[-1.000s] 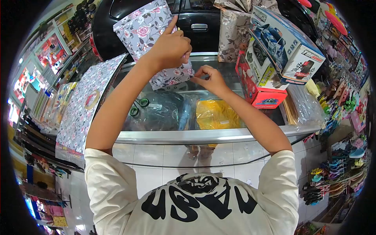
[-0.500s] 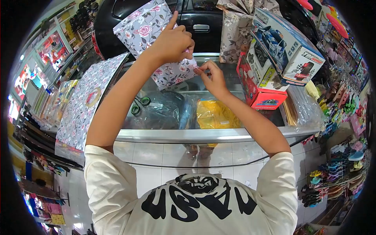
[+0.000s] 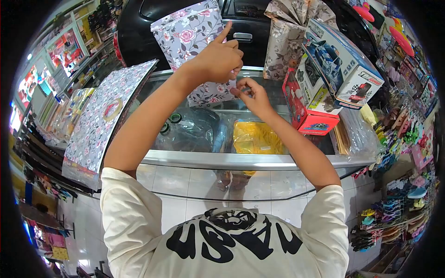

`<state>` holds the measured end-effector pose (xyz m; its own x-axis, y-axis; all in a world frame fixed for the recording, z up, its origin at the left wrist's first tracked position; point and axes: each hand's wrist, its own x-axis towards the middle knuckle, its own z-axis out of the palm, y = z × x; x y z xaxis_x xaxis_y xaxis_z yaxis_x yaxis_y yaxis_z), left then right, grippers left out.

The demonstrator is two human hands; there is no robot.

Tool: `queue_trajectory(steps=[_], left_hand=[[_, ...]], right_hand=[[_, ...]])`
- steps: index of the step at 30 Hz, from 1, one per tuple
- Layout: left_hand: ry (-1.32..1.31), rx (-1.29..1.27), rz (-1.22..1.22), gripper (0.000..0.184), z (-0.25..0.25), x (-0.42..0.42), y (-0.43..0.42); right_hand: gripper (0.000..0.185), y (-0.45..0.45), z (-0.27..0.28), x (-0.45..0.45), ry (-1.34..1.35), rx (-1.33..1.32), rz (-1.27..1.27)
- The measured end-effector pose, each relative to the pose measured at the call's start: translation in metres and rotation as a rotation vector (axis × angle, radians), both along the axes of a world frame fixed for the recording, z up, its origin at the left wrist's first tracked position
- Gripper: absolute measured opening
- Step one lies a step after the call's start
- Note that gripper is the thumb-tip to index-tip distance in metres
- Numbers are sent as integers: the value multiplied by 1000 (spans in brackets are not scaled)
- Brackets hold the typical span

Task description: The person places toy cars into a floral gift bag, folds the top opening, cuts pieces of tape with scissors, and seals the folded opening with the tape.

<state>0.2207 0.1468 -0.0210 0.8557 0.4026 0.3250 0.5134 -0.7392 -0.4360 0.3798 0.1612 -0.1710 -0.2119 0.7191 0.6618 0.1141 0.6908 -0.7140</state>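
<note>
A package in grey-lilac wrapping paper with pink roses (image 3: 187, 35) leans over the far side of the glass counter. My left hand (image 3: 219, 59) lies across its right side, index finger stretched out and the other fingers curled at the edge. Thumb and forefinger of my right hand (image 3: 254, 96) pinch at the package's lower right edge; the pinched bit is too small to make out. Green-handled scissors (image 3: 175, 118) rest on the counter, partly hidden behind my left forearm.
Toy car boxes (image 3: 340, 69) are stacked at the right, beside a brown floral-wrapped package (image 3: 283, 46). A floral paper sheet (image 3: 99, 111) with a tape roll (image 3: 112, 110) lies at the left. The glass counter (image 3: 222, 159) has a metal front edge; a black car (image 3: 250, 21) stands behind.
The package and both hands appear slightly farther right in view, partly because the camera shifted. My left forearm now covers more of the scissors.
</note>
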Motion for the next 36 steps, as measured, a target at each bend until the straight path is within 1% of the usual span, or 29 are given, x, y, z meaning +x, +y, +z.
queue_trajectory(steps=[2, 4, 7, 8, 11, 13, 15, 16, 19, 20, 23, 24, 27, 30, 36], left_hand=[[9, 1, -5, 6, 0, 0, -1], [13, 27, -28, 9, -5, -1, 3], [-91, 110, -88, 17, -13, -2, 1], [-196, 165, -172, 21, -15, -7, -2], [-672, 262, -186, 23, -15, -29, -28], [-1003, 228, -113, 30, -34, -58, -34], [-1331, -94, -46, 33, -75, -77, -19], [-1491, -263, -7, 35, -83, -81, -18], [-1670, -842, 136, 39, -96, -81, -25], [-1580, -971, 232, 39, -95, -85, -30], [-1478, -1108, 236, 37, -103, -94, -36], [-1418, -1003, 225, 35, -106, -97, -35], [-1273, -871, 229, 35, -109, -100, -36], [-1245, -804, 228, 36, -117, -104, -21], [-1310, -791, 248, 31, -116, -98, -23]], right_hand=[[18, 0, 1, 0, 76, -142, 92], [17, 2, -1, 2, 62, -157, 73], [17, 8, -8, 6, 27, -166, 50], [17, 11, -10, 9, 14, -166, 43], [12, 15, -11, 18, -103, -183, 84], [12, 16, -9, 21, -128, -235, 104], [13, 15, -5, 22, -157, -256, 114], [13, 14, -3, 21, -173, -249, 113], [14, 13, -2, 22, -188, -251, 142], [15, 12, -2, 22, -186, -254, 157], [19, 14, -3, 25, -179, -193, 182], [19, 13, -1, 27, -194, -218, 189], [19, 15, -4, 26, -194, -227, 181], [19, 9, -3, 23, -180, -183, 148], [19, 10, -5, 23, -204, -174, 117]])
